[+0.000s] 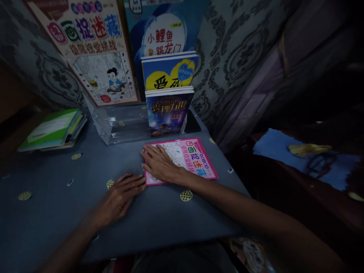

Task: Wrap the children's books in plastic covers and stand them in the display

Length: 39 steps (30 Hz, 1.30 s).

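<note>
A pink-bordered picture book (182, 155) lies flat near the table's right side, its cover title turned sideways. Across its left part rests my right hand (160, 163), palm down with the fingers stretched out and no grip on it. My left hand (123, 195) lies on the table just left of the book, its fingertips at the book's lower left edge. The fingers of that hand are extended, and nothing shows in them. Behind the book a clear acrylic stand (122, 127) holds upright books, among them a dark purple book (167, 112) in front.
A stack of books with a green cover (51, 129) lies at the left on the grey tablecloth (54, 212). Large books (96, 53) lean at the back wall. A dark flat object (192, 122) sits beside the stand. A blue cloth (270, 148) lies off to the right.
</note>
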Each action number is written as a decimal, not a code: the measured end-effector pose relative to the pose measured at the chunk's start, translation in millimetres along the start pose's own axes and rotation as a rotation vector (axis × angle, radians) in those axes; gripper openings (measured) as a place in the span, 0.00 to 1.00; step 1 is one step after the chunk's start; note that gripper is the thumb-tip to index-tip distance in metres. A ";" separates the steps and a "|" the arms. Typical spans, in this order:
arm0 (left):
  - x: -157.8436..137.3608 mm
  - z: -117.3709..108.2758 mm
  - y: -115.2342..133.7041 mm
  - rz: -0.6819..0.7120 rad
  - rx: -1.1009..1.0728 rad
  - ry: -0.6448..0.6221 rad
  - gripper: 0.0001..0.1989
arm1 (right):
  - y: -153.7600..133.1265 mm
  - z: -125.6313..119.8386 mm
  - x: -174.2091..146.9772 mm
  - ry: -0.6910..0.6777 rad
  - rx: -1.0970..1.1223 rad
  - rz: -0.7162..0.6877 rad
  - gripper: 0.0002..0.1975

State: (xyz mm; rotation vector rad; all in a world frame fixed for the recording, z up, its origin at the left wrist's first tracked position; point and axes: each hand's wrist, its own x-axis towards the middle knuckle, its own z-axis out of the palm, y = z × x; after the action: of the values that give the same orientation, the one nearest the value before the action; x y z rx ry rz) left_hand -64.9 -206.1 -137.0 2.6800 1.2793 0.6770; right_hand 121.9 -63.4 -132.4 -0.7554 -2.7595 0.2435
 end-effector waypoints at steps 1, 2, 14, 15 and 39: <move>0.3 -0.4 0.0 0.004 0.004 -0.002 0.28 | -0.1 -0.2 -0.6 0.001 0.008 0.008 0.22; 0.6 -0.7 -0.1 0.006 0.008 -0.004 0.29 | -0.1 -0.3 -0.9 0.000 0.014 0.014 0.22; 1.6 0.4 -2.6 0.025 -0.007 0.028 0.30 | 2.2 3.2 -4.0 -0.006 0.054 0.084 0.32; 1.4 0.9 -2.6 0.025 -0.004 0.030 0.30 | 2.3 3.2 -4.5 -0.003 0.054 0.094 0.32; 2.1 2.0 -4.4 0.066 0.035 0.033 0.29 | 29.8 -2.4 -24.7 0.021 0.004 0.213 0.38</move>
State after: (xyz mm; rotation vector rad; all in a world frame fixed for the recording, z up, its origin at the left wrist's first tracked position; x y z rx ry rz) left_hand -66.0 -201.4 -139.3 2.7609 1.2268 0.7166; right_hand 157.1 -50.7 -142.2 -1.0457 -2.6577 0.2817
